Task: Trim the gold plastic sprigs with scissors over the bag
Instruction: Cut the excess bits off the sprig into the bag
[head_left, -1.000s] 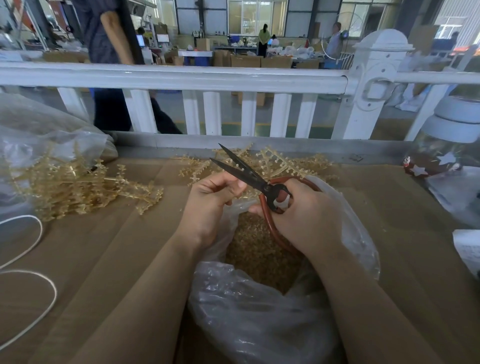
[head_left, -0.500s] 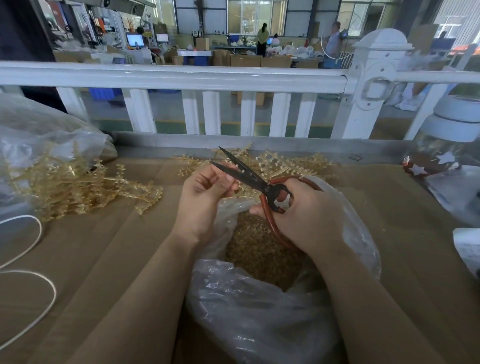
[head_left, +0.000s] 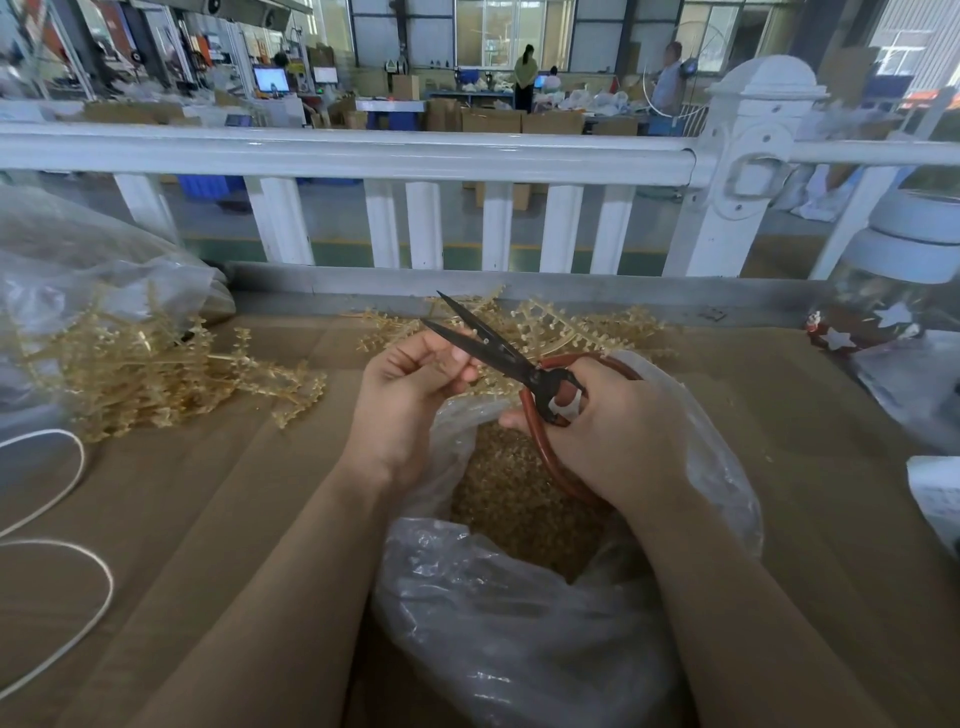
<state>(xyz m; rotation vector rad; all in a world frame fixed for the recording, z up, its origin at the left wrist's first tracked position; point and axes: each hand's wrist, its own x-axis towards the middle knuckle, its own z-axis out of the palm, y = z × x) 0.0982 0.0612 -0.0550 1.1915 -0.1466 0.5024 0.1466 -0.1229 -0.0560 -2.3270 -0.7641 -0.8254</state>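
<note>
Gripping the scissors (head_left: 498, 347) by their red loops, the right hand (head_left: 597, 431) is aiming parted blades up-left; the left hand (head_left: 410, 395) — nearer the tips — is pinching a sprig (mostly hidden) beside them, both hovering over the bag (head_left: 519, 613).

Gold sprigs (head_left: 545, 327) heaped behind open-bladed scissors (head_left: 488, 343), clear bag (head_left: 519, 639) of trimmings below

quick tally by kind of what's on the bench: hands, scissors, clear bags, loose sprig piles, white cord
Hands: 2, left hand and right hand
Black-bladed scissors with red-brown handles: 1
Clear plastic bags: 2, centre bag of gold trimmings and far-left bag
Loose gold plastic sprig piles: 2, left pile and back pile
White cord: 1
Total: 8
</note>
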